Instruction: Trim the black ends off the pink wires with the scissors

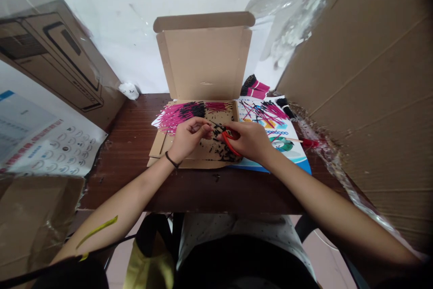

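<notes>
My right hand is wrapped round a pair of scissors with orange-red handles, blades pointing left. Close to the blade tips, the fingers of my left hand are pinched together; whatever they hold is too small to make out. Both hands are above an opened cardboard box, its lid standing upright at the back. A pile of thin pink wire-like pieces with black ends lies at the box's left, and a smaller row of pink pieces sits beside it. Small black scraps are scattered across the box floor.
Right of the box, loose pink and black pieces rest on a printed sheet. Behind them are banded pink and black bundles. Large cartons flank the brown table on the left and right.
</notes>
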### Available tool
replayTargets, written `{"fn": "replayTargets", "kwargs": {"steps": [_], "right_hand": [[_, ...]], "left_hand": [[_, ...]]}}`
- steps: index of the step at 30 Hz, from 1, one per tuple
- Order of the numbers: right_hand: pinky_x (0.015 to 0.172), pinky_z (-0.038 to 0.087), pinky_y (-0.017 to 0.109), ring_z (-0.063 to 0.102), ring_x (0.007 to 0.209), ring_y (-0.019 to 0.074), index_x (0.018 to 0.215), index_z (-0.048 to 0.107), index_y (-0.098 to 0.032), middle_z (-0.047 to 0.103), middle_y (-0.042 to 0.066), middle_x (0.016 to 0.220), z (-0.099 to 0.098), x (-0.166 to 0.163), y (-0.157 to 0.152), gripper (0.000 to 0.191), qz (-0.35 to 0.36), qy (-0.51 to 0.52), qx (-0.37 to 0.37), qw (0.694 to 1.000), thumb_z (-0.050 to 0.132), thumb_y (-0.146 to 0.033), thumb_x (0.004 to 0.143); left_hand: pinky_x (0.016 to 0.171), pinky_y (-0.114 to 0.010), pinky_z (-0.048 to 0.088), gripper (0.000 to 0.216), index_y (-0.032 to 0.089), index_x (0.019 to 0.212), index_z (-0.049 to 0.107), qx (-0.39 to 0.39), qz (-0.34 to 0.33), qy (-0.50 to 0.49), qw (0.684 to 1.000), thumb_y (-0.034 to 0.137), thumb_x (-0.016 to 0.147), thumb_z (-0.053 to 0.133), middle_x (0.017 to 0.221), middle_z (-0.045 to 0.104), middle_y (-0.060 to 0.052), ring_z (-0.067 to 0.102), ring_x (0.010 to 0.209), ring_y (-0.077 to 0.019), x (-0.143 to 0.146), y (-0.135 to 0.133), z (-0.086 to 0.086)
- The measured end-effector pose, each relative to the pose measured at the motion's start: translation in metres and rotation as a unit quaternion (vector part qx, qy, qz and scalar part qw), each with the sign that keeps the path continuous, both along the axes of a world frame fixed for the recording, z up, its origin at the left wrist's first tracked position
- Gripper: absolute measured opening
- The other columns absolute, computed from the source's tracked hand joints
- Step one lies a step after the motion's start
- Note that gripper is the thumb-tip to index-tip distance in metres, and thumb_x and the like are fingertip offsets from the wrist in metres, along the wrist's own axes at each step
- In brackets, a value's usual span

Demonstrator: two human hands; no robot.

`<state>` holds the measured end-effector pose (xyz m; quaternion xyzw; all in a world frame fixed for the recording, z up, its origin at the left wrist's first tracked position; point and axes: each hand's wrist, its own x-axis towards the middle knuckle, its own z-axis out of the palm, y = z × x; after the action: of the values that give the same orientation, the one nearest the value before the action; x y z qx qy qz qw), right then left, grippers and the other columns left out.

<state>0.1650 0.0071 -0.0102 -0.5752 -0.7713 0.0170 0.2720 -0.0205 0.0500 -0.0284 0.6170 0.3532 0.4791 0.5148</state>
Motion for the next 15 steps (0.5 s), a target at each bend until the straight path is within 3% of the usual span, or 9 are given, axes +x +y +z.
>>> {"fn": "replayTargets", "kwargs": {"steps": [15], "right_hand": [[0.053, 0.027, 0.026, 0.058, 0.061, 0.0156, 0.091, 0.073, -0.024, 0.07, 0.004, 0.071, -0.0017, 0.001, 0.0008, 0.04, 0.019, -0.037, 0.018, 0.999, 0.053, -0.057, 0.082]], "left_hand": [[0.064, -0.03, 0.06, 0.03, 0.015, 0.08, 0.063, -0.032, -0.005, -0.003, 0.999, 0.04, 0.069, 0.074, 0.07, 0.071, -0.005, 0.069, 0.063, -0.0151, 0.0019, -0.0015, -0.0023]]}}
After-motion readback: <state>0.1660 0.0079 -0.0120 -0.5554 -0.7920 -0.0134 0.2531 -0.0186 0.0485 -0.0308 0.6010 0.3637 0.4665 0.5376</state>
